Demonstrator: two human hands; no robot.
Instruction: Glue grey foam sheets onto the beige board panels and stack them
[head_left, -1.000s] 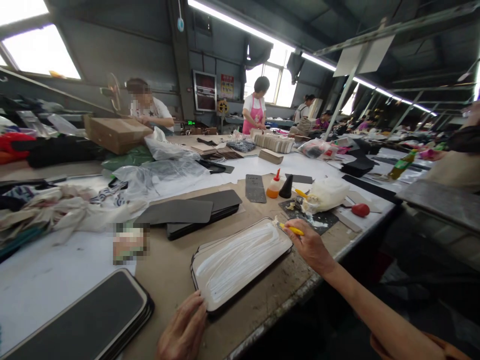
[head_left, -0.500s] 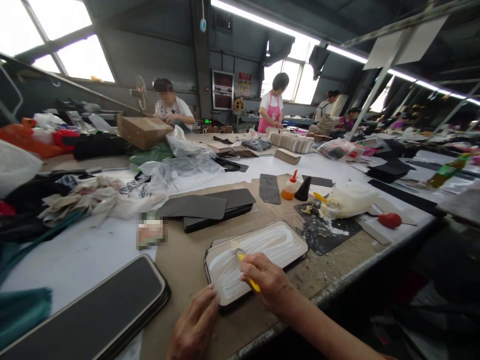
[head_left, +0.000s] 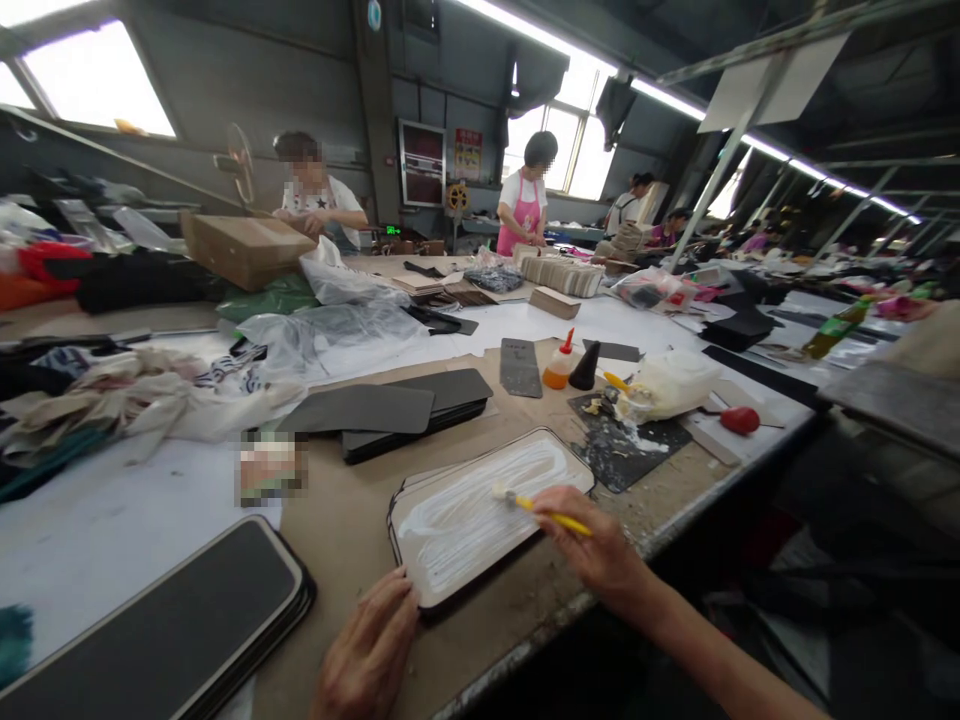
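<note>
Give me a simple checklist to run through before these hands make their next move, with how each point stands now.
1. Brush firmly held: ok; the right hand grips the yellow-handled brush.
2. Panel steadied: ok; the left hand has its fingertips at the near left corner of the pale panel.
3. Coating out to every edge: not ok; bare margin shows beside the white coating.
4. Stack squared up: not ok; pale layers beneath stick out along the far left edge.
5. Red-tipped squeeze bottle standing upright: ok.
6. Coating dry: cannot tell.
</note>
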